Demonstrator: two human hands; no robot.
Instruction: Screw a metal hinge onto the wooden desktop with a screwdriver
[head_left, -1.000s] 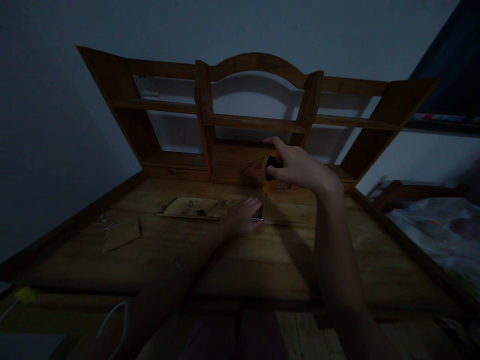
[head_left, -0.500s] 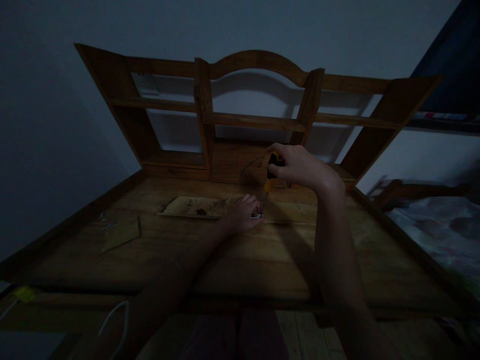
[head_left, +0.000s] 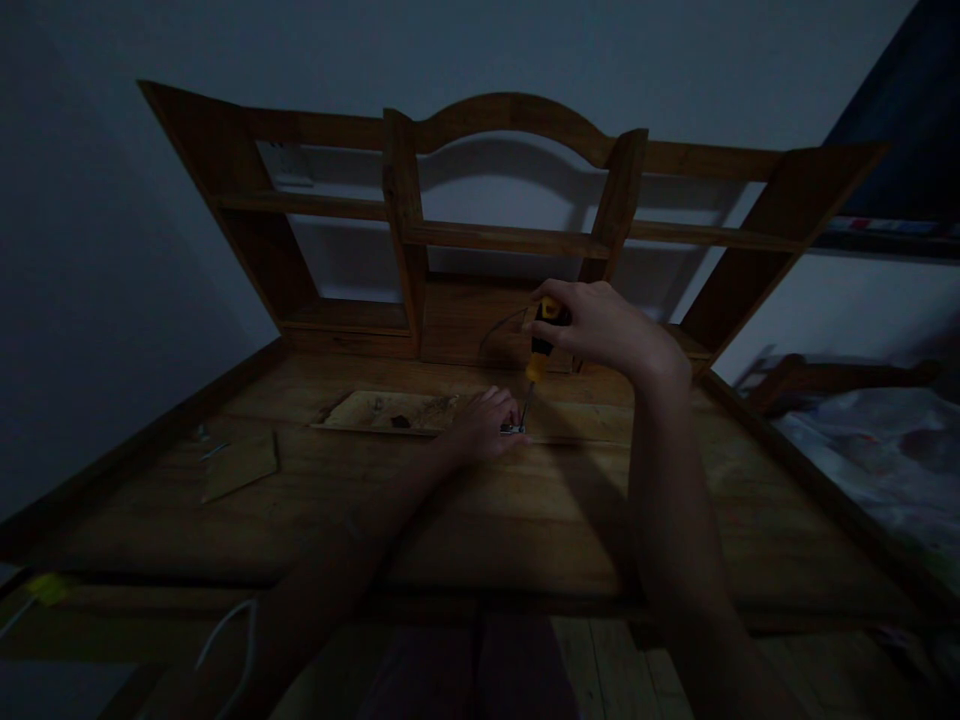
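Observation:
A yellow-and-black screwdriver (head_left: 536, 368) is gripped by its handle in my right hand (head_left: 596, 322). It stands tilted, shaft down, with its tip at a small metal piece (head_left: 513, 429) on the desk. My left hand (head_left: 481, 424) is closed around that piece, its fingers bent and hiding most of it; the exact kind cannot be made out. Beneath and to the left of my left hand lies a long, pale, stained strip (head_left: 375, 408) with a dark spot on it.
The wooden desk (head_left: 450, 520) has a shelf unit (head_left: 510, 240) along its back. A brown flat piece (head_left: 241, 466) and a few small metal bits (head_left: 214, 451) lie at the left. A white cord (head_left: 251, 625) hangs near the front left edge. Plastic-covered things (head_left: 877, 450) sit beyond the right edge.
The screwdriver's handle has turned slightly in my right hand, and my fingers have shifted on it. Its tip stays by the metal piece. My left hand has barely moved.

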